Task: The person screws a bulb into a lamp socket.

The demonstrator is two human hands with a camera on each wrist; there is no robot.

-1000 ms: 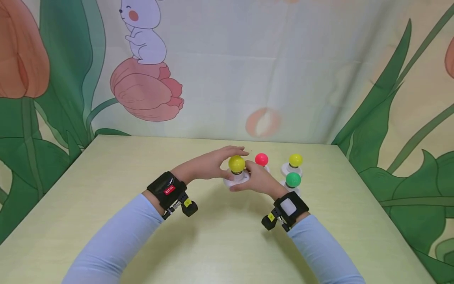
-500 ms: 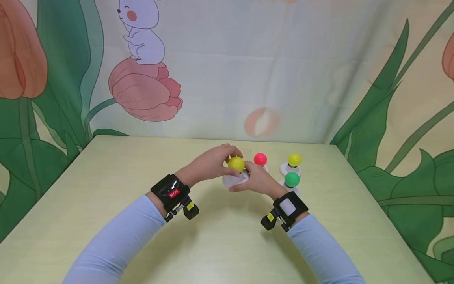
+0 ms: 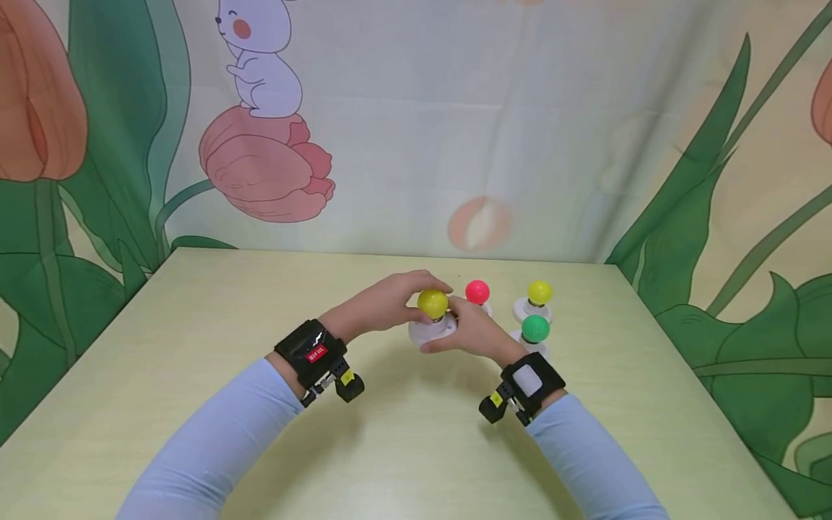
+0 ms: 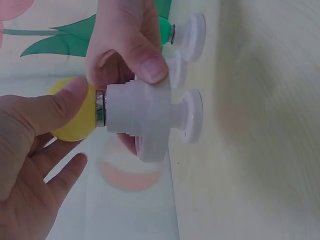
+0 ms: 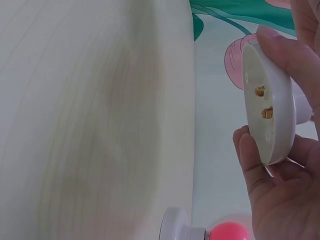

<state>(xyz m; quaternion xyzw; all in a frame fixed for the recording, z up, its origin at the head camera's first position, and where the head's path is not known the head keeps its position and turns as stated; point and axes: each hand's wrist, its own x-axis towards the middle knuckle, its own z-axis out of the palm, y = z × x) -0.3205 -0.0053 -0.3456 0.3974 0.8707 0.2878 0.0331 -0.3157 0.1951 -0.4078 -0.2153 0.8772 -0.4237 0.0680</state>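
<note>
A yellow light bulb (image 3: 432,301) sits upright in a white lamp socket (image 3: 426,333), and both are raised off the table. My left hand (image 3: 385,303) has its thumb and fingers around the bulb from the left. Between glass and socket a band of metal screw thread (image 4: 100,108) shows in the left wrist view. From the right, my right hand (image 3: 479,329) grips the socket by its round flange, thumb on the near side. The right wrist view shows the socket's hollow underside (image 5: 257,127) with two brass terminals (image 5: 265,102).
Right of my hands stand several socketed bulbs: a red bulb (image 3: 477,292), a second yellow bulb (image 3: 539,292) and a green bulb (image 3: 536,328). All rest on the pale wooden table (image 3: 403,448). A printed curtain (image 3: 390,144) hangs behind the table's far edge.
My left fingers curled in closer around the bulb half a second ago and now reach further forward again. The right hand keeps the socket nearly still.
</note>
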